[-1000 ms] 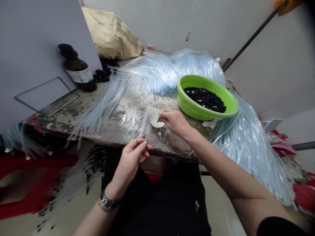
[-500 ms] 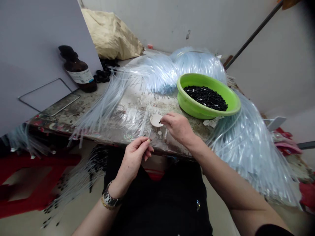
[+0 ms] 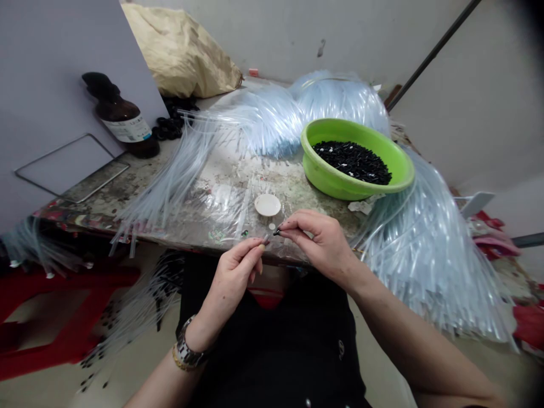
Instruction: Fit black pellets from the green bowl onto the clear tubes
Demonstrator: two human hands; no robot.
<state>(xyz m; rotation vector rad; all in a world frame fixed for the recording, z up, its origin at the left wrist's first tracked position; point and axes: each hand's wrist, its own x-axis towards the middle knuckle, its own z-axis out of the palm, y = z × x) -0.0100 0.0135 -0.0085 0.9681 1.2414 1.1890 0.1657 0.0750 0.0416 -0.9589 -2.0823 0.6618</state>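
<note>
My left hand (image 3: 236,270), with a watch on its wrist, is closed in a pinch. A small translucent tip, apparently of a thin clear tube (image 3: 266,239), pokes out past the thumb; the rest is hidden. Opposite it, my right hand (image 3: 319,241) pinches a small black plug (image 3: 277,232) between thumb and fingertips. The plug points at the tip, with a narrow gap between them. Just beyond the fingers, a small white dish (image 3: 267,205) sits on the table. A green basin (image 3: 315,165) behind my right hand holds many small black pieces (image 3: 355,164).
Bundles of clear tubes (image 3: 272,119) lie across the back, and more tubes (image 3: 429,249) hang over the right side. At left stand a brown bottle (image 3: 127,127) and a wire frame (image 3: 72,170). Below is a red stool (image 3: 63,340); tubes with black ends (image 3: 131,317) lie near it.
My right hand has drawn back from the white dish toward my left hand, carrying the black plug. My left hand stays nearly in place. The view has shifted slightly.
</note>
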